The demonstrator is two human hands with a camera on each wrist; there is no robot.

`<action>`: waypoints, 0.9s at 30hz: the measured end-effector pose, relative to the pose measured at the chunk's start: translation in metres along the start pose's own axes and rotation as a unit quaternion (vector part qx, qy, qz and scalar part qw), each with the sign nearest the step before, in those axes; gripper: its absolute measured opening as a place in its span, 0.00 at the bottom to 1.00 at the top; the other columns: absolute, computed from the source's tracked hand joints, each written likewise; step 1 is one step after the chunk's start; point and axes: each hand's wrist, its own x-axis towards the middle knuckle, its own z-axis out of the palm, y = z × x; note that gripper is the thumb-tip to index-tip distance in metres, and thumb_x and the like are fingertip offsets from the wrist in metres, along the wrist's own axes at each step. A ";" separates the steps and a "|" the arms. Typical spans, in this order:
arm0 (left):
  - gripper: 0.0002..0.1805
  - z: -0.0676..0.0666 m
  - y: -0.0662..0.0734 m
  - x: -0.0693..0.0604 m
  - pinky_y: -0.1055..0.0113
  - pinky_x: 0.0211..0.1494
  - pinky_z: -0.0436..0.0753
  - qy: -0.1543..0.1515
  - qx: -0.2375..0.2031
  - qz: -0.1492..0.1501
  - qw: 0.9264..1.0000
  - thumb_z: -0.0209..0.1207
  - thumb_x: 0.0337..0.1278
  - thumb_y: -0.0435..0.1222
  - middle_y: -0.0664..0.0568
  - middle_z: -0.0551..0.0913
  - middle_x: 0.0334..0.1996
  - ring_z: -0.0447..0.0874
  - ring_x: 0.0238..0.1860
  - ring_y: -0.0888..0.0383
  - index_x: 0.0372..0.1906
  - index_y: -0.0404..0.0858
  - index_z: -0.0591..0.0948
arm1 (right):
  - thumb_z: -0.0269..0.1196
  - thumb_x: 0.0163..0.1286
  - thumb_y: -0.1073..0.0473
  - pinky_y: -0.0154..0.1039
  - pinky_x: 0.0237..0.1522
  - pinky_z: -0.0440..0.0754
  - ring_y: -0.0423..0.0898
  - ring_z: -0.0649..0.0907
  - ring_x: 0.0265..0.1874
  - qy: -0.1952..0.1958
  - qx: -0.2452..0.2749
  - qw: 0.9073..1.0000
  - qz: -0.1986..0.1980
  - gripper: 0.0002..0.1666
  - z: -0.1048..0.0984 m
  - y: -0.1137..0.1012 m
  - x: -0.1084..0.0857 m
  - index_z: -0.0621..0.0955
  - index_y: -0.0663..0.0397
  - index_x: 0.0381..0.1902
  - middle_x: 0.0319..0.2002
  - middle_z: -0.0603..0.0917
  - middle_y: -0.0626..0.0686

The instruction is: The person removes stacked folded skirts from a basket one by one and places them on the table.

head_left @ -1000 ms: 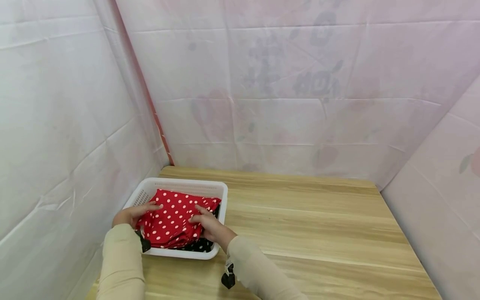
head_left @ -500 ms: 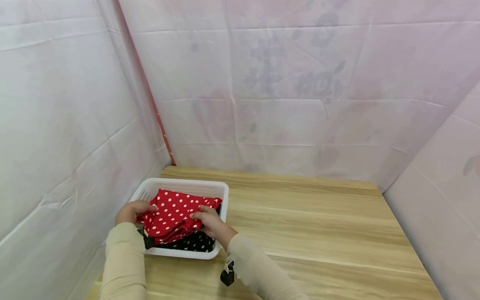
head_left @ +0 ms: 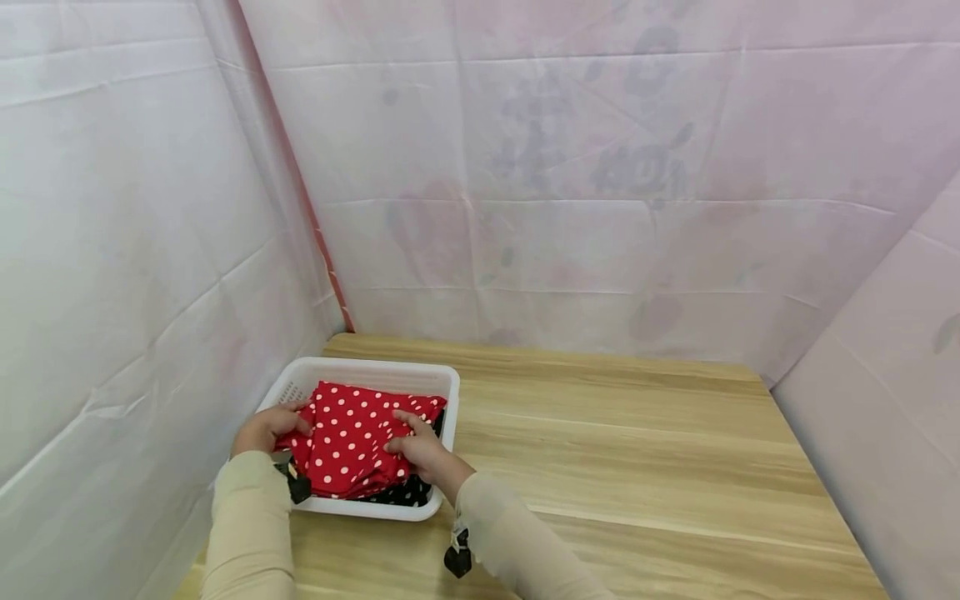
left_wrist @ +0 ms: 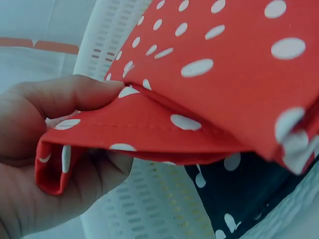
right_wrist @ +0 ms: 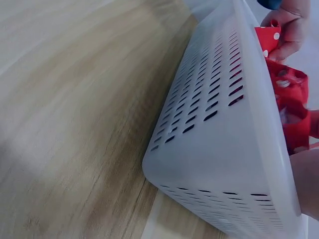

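Note:
A folded red polka-dot cloth (head_left: 352,429) with a stitched hem lies in a white plastic basket (head_left: 382,365). My left hand (head_left: 266,427) pinches its left edge; in the left wrist view the thumb is on top and the fingers are partly hidden beneath. At the cloth's right side, my right hand (head_left: 426,454) holds the near right part, with two digits showing on top and the others hidden. Beneath the red cloth, a black polka-dot cloth (left_wrist: 249,194) shows along the near edge. The right wrist view shows red folds (right_wrist: 294,124) just inside the rim.
The basket stands at the left of a wooden table (head_left: 615,450), close to the left white sheet wall (head_left: 135,275). More sheeting rises behind the table and on the right. A black tag-like piece (head_left: 457,554) hangs at the right sleeve.
The red cloth's near edge was lifted back half a second ago, baring more black cloth; now it lies lower and covers more. My left fingers have curled in around its left edge.

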 end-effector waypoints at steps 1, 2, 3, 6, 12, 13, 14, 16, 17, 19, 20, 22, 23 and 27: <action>0.43 -0.001 -0.001 0.000 0.59 0.41 0.81 -0.007 -0.004 0.008 1.000 0.55 0.49 0.21 0.28 0.61 0.54 0.77 0.38 0.49 0.71 0.32 0.49 | 0.61 0.55 0.73 0.43 0.32 0.82 0.48 0.79 0.36 0.000 -0.007 1.000 -0.004 0.37 -0.001 0.000 0.000 0.69 0.51 0.64 0.55 0.69 0.57; 0.44 -0.001 -0.001 0.000 0.58 0.41 0.81 -0.017 -0.004 0.021 1.000 0.54 0.49 0.21 0.27 0.59 0.55 0.77 0.38 0.49 0.71 0.32 0.47 | 0.60 0.54 0.74 0.41 0.33 0.81 0.48 0.79 0.37 0.001 -0.011 1.000 -0.008 0.38 -0.001 0.000 0.000 0.70 0.51 0.64 0.56 0.69 0.57; 0.44 -0.002 -0.002 0.000 0.58 0.40 0.82 -0.027 -0.006 0.033 0.999 0.53 0.49 0.20 0.27 0.58 0.56 0.77 0.38 0.49 0.71 0.33 0.46 | 0.60 0.53 0.76 0.40 0.32 0.81 0.48 0.78 0.37 0.001 -0.017 1.000 -0.012 0.38 -0.002 0.000 0.000 0.70 0.51 0.64 0.57 0.68 0.57; 0.46 -0.003 -0.003 -0.002 0.55 0.39 0.82 -0.044 -0.005 0.064 0.997 0.52 0.48 0.20 0.27 0.54 0.58 0.77 0.39 0.47 0.73 0.38 0.45 | 0.58 0.52 0.77 0.37 0.31 0.79 0.49 0.76 0.39 0.005 -0.030 0.999 -0.026 0.40 -0.003 -0.001 -0.001 0.70 0.50 0.64 0.60 0.66 0.57; 0.43 -0.006 -0.004 -0.008 0.54 0.39 0.82 -0.039 0.013 0.087 0.995 0.52 0.51 0.22 0.29 0.47 0.62 0.73 0.43 0.43 0.72 0.44 0.52 | 0.58 0.51 0.77 0.38 0.31 0.78 0.51 0.75 0.41 0.012 -0.031 0.999 -0.034 0.43 -0.007 -0.008 -0.004 0.68 0.47 0.66 0.61 0.64 0.58; 0.42 -0.006 -0.005 -0.009 0.54 0.39 0.82 -0.036 0.012 0.087 0.995 0.52 0.51 0.22 0.30 0.46 0.62 0.72 0.43 0.43 0.72 0.44 0.53 | 0.58 0.52 0.77 0.38 0.31 0.78 0.51 0.75 0.41 0.010 -0.031 0.999 -0.035 0.43 -0.008 -0.008 -0.004 0.68 0.46 0.66 0.62 0.64 0.58; 0.41 -0.007 -0.007 -0.010 0.54 0.39 0.82 -0.036 0.007 0.089 0.995 0.52 0.52 0.23 0.30 0.46 0.63 0.72 0.43 0.42 0.72 0.44 0.54 | 0.58 0.52 0.76 0.38 0.30 0.78 0.51 0.74 0.42 0.008 -0.032 0.999 -0.038 0.43 -0.008 -0.009 -0.005 0.68 0.46 0.66 0.62 0.63 0.57; 0.40 -0.007 -0.011 -0.012 0.54 0.40 0.81 -0.035 -0.006 0.093 0.995 0.51 0.53 0.23 0.30 0.46 0.63 0.72 0.44 0.42 0.72 0.44 0.55 | 0.57 0.53 0.76 0.38 0.31 0.78 0.51 0.74 0.43 0.001 -0.036 0.998 -0.045 0.43 -0.010 -0.010 -0.007 0.67 0.45 0.67 0.63 0.62 0.57; 0.39 -0.007 -0.014 -0.013 0.53 0.40 0.81 -0.036 -0.014 0.094 0.995 0.51 0.53 0.23 0.31 0.47 0.63 0.72 0.44 0.42 0.72 0.44 0.55 | 0.57 0.54 0.76 0.38 0.31 0.79 0.51 0.74 0.44 -0.003 -0.038 0.998 -0.049 0.43 -0.011 -0.010 -0.009 0.67 0.44 0.67 0.63 0.62 0.57; 0.39 -0.006 -0.019 -0.015 0.53 0.41 0.81 -0.037 -0.030 0.098 0.994 0.51 0.54 0.24 0.32 0.47 0.63 0.72 0.44 0.43 0.72 0.45 0.55 | 0.56 0.54 0.76 0.39 0.33 0.79 0.51 0.73 0.46 -0.009 -0.043 0.997 -0.060 0.42 -0.013 -0.010 -0.011 0.67 0.44 0.67 0.63 0.62 0.56; 0.39 -0.006 -0.021 -0.016 0.53 0.41 0.81 -0.038 -0.037 0.102 0.993 0.51 0.54 0.24 0.32 0.47 0.63 0.72 0.44 0.44 0.72 0.46 0.55 | 0.56 0.54 0.76 0.40 0.35 0.80 0.52 0.73 0.47 -0.013 -0.045 0.997 -0.066 0.42 -0.015 -0.010 -0.013 0.67 0.44 0.67 0.64 0.62 0.56; 0.40 -0.005 -0.024 -0.018 0.54 0.41 0.81 -0.038 -0.046 0.111 0.992 0.51 0.55 0.25 0.32 0.48 0.63 0.73 0.44 0.45 0.72 0.48 0.54 | 0.56 0.55 0.76 0.41 0.37 0.80 0.53 0.73 0.49 -0.020 -0.043 0.996 -0.075 0.42 -0.019 -0.012 -0.016 0.67 0.43 0.67 0.64 0.61 0.55; 0.39 -0.006 -0.026 -0.019 0.54 0.41 0.81 -0.038 -0.051 0.117 0.991 0.51 0.56 0.26 0.33 0.48 0.63 0.73 0.44 0.45 0.72 0.49 0.54 | 0.56 0.55 0.76 0.42 0.39 0.80 0.53 0.72 0.51 -0.026 -0.039 0.996 -0.080 0.42 -0.021 -0.013 -0.017 0.67 0.42 0.67 0.64 0.61 0.55; 0.37 -0.008 -0.028 -0.023 0.53 0.42 0.81 -0.047 -0.070 0.139 0.987 0.48 0.59 0.27 0.34 0.50 0.63 0.76 0.42 0.47 0.72 0.51 0.54 | 0.55 0.57 0.76 0.43 0.41 0.80 0.54 0.71 0.53 -0.049 -0.020 0.994 -0.097 0.42 -0.028 -0.017 -0.018 0.66 0.41 0.67 0.65 0.59 0.54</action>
